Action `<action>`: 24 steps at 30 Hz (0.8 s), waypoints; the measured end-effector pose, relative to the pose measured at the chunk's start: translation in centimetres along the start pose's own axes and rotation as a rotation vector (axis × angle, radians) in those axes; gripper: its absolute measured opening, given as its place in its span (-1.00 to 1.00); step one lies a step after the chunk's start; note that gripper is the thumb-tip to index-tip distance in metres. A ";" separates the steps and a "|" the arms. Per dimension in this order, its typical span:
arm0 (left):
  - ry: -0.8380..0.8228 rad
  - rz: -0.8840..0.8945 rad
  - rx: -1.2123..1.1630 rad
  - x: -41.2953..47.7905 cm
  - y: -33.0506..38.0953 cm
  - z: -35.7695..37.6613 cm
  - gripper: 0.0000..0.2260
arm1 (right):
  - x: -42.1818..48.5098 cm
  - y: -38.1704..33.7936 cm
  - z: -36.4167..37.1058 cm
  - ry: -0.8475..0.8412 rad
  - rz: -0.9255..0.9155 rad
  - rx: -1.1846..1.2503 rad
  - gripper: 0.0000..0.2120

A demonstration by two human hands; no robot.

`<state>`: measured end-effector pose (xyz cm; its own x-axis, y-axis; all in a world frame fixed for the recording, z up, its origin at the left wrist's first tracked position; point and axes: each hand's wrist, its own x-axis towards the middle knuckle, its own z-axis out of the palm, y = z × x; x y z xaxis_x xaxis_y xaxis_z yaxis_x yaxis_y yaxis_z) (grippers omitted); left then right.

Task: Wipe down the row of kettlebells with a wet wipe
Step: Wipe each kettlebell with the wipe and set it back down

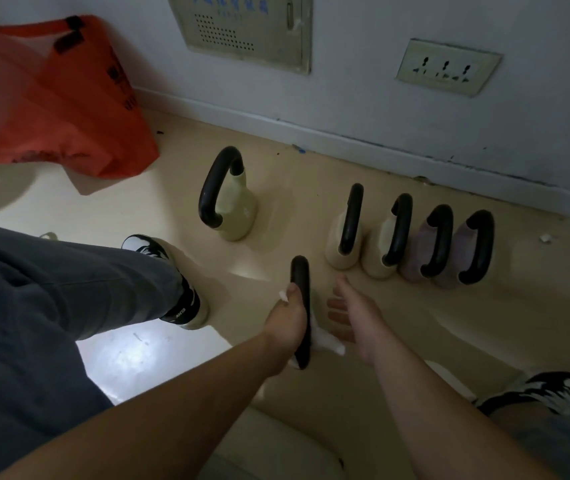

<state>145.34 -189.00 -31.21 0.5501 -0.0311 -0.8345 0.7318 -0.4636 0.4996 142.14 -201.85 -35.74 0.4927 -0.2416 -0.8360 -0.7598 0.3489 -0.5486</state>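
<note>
A kettlebell with a black handle (300, 282) stands in front of me on the beige floor. My left hand (288, 320) is shut around that handle with a white wet wipe (326, 339) pressed under it; the wipe sticks out on both sides of the hand. My right hand (356, 315) hovers just right of the handle, fingers spread, holding nothing. Further back stands a larger cream kettlebell (238, 209) alone. To the right sits a tight row: two cream kettlebells (340, 244) (382, 251) and two mauve ones (420, 252) (456, 254).
An orange bag (51, 98) leans against the wall at the back left. My left leg and shoe (179, 282) stand left of the held kettlebell; my right shoe (550, 393) is at lower right. A wall socket (448, 67) and a panel are on the wall behind.
</note>
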 end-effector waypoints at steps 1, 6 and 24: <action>-0.032 0.042 0.112 0.2 0.1 -0.3 -0.34 | -0.3 -0.4 0.2 0.022 -0.056 -0.005 -0.45; -0.125 0.227 0.596 1.9 2.7 -1.2 -0.36 | -0.6 -1.4 -0.1 0.094 -0.284 -0.091 -0.71; -0.025 0.395 0.731 2.5 5.5 2.7 -0.53 | 1.0 -2.2 0.0 0.041 -0.200 -0.113 -0.89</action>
<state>149.65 -194.03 -31.23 0.6962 -0.3281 -0.6385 0.0361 -0.8723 0.4876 144.33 -202.82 -35.39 0.6220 -0.3332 -0.7086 -0.6927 0.1876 -0.6963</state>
